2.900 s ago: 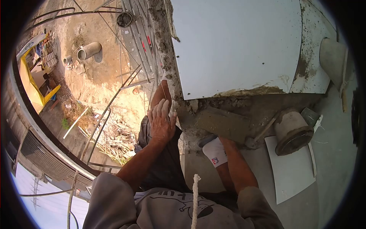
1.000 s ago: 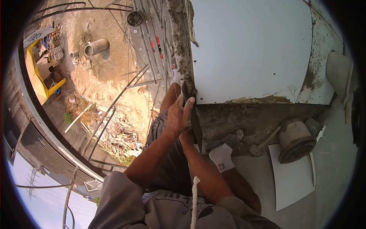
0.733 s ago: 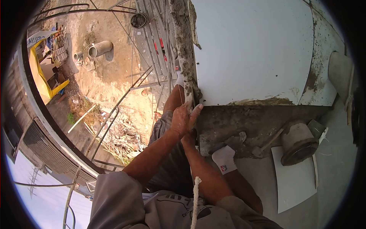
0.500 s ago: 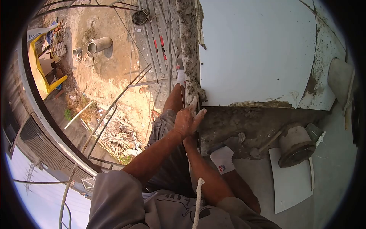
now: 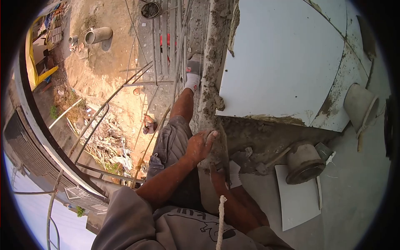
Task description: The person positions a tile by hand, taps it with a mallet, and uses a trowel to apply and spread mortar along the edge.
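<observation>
A long grey slab, smeared with dried mortar, lies along the wall line between my legs, its broad face turned up. My left hand is closed over its left edge with the thumb on top; its other fingers are mostly hidden. Lower down, my right hand holds the slab near its right edge, fingers against the face. The far end of the slab meets the rough, mortar-covered wall top. To its right sits a large white panel with a broken, mortar-crusted near edge.
Metal scaffolding and a drop to the ground are on the left; one foot is out on that side. A mortar-caked bucket stands by a white sheet on the right. Another bucket lies beyond, and a black pail is on the scaffold.
The slab has turned from edge-on to showing its broad face, and both hands have come nearer to my body with it. My view has shifted slightly.
</observation>
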A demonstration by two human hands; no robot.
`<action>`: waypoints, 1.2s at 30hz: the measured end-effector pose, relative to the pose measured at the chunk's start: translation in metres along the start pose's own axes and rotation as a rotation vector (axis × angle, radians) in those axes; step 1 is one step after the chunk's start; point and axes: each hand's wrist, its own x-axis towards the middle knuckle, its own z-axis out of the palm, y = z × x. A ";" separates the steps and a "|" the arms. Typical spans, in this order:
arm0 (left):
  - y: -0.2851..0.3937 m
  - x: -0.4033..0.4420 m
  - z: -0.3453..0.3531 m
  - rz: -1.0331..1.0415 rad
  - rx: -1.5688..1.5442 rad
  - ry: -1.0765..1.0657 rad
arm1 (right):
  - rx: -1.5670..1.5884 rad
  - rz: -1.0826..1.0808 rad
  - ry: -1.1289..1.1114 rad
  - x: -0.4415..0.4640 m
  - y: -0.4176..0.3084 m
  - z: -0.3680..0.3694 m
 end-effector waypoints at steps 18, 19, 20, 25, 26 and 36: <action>-0.037 0.092 -0.027 0.156 -0.030 0.402 | 0.371 0.058 -0.132 0.058 -0.087 -0.130; -0.034 0.095 -0.025 0.218 0.011 0.433 | 0.464 0.110 -0.105 0.059 -0.089 -0.125; -0.035 0.099 -0.022 0.215 0.000 0.436 | 0.453 0.113 -0.100 0.062 -0.085 -0.117; -0.039 0.096 -0.015 0.335 0.156 0.634 | 0.497 0.130 0.098 0.061 -0.084 -0.108; -0.040 0.094 -0.015 0.328 0.149 0.641 | 0.484 0.129 0.098 0.054 -0.085 -0.113; -0.029 0.073 -0.008 0.069 -0.132 0.462 | 0.194 -0.037 0.261 0.013 -0.086 -0.203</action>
